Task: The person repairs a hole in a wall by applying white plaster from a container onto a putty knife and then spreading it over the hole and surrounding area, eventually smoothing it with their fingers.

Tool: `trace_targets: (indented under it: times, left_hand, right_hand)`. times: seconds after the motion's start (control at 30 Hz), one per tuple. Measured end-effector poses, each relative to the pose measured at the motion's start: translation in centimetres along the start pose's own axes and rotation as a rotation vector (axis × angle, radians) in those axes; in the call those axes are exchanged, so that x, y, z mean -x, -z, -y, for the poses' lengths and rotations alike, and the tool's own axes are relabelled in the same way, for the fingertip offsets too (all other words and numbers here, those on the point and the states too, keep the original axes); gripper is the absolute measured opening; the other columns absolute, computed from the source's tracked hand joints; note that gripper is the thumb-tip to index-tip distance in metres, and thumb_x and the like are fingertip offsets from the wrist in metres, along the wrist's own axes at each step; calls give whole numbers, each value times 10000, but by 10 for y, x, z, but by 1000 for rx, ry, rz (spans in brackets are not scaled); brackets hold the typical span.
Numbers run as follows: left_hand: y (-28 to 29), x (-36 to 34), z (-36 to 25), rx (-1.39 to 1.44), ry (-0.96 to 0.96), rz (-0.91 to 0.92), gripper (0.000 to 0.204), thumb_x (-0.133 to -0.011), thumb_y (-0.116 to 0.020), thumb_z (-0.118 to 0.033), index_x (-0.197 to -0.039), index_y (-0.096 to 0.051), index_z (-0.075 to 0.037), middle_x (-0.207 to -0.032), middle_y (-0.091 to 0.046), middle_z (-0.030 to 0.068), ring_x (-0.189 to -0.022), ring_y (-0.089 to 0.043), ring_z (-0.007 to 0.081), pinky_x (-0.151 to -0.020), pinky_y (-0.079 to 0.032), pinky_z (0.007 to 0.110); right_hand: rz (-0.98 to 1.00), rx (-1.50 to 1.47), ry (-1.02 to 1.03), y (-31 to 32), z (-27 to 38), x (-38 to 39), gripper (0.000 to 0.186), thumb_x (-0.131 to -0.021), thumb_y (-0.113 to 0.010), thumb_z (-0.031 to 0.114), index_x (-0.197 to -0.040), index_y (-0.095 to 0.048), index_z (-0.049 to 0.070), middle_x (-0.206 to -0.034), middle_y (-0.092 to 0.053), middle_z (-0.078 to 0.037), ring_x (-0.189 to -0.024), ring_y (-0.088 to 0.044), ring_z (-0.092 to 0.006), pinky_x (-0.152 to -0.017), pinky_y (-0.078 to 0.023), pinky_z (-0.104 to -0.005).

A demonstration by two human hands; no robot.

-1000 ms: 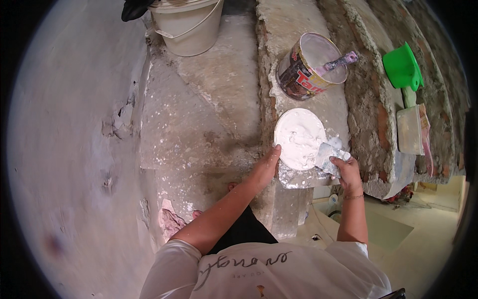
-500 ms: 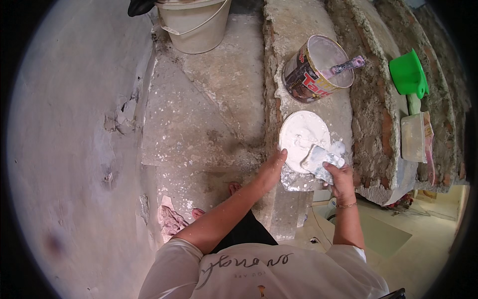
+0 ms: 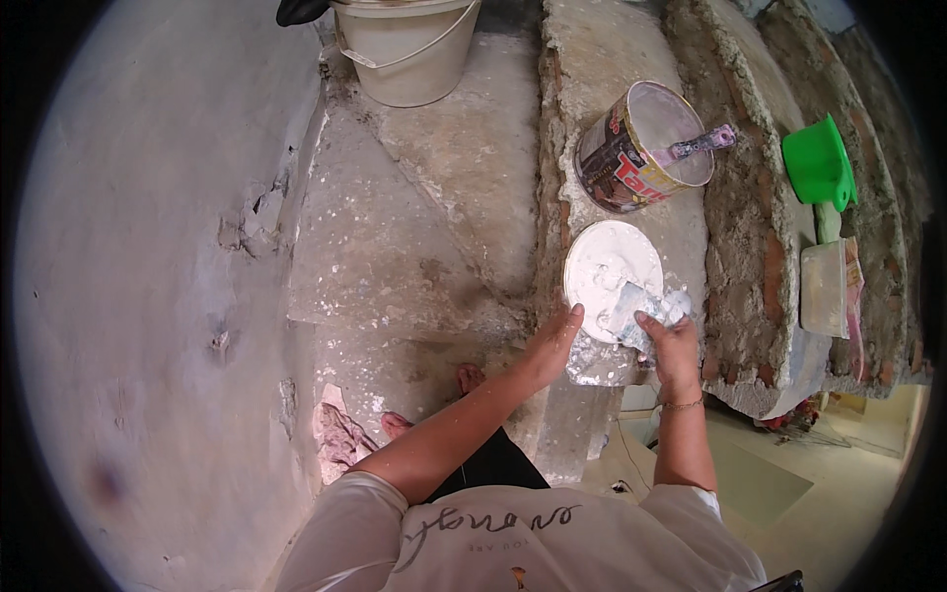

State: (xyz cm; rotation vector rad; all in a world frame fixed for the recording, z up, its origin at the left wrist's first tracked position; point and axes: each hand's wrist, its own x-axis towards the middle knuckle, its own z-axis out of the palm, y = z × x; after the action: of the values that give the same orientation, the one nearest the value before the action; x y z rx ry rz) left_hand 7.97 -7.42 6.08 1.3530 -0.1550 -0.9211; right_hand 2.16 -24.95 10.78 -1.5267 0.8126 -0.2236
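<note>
A round white lid or shallow dish (image 3: 582, 252) lies on the stair tread in front of me, its face covered with thick white paste (image 3: 617, 259). My left hand (image 3: 550, 350) grips its near left edge, thumb at the rim and the other fingers mostly hidden. In my right hand (image 3: 675, 353) is a flat putty scraper (image 3: 634, 308) smeared with white, its blade over the paste on the lid's near right side. Close to the scraper, by the lid's right edge, shows a small white lump (image 3: 677, 304).
Just beyond the lid stands a dark printed tub (image 3: 631, 163) with a stained handle (image 3: 705, 141) sticking out. A white bucket (image 3: 409, 59) is at the far left. On a rough step to the right sit a green dipper (image 3: 819, 163) and a clear plastic container (image 3: 824, 286). A bare wall (image 3: 148, 247) rises left.
My right hand and the scraper have shifted slightly, the blade now more upright over the paste. The left hand stays at the lid's edge. The whole view has moved a little.
</note>
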Motion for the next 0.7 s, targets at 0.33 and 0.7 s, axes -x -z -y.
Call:
trace_targets:
  times: [0.33, 0.7]
  left_hand:
    - [1, -13, 22, -59, -23, 70, 725, -920, -225, -485, -1326, -98, 102, -1394, -92, 264, -1310, -108, 325, -1070, -109, 332]
    - [6, -10, 21, -122, -6, 79, 753, -917, -209, -494, -1336, -30, 105, -1418, 14, 268, -1334, 9, 340, -1086, -45, 347]
  right_hand:
    - [97, 37, -80, -3, 15, -22, 307, -701, -663, -25, -978, -553, -98, -895, -625, -131, -742, -609, -165, -649, -494, -273]
    - [82, 376, 6, 7, 42, -33, 221, -714, -678, 30, -903, -584, -36, -743, -621, -50, -563, -559, -79, -439, -439, -204]
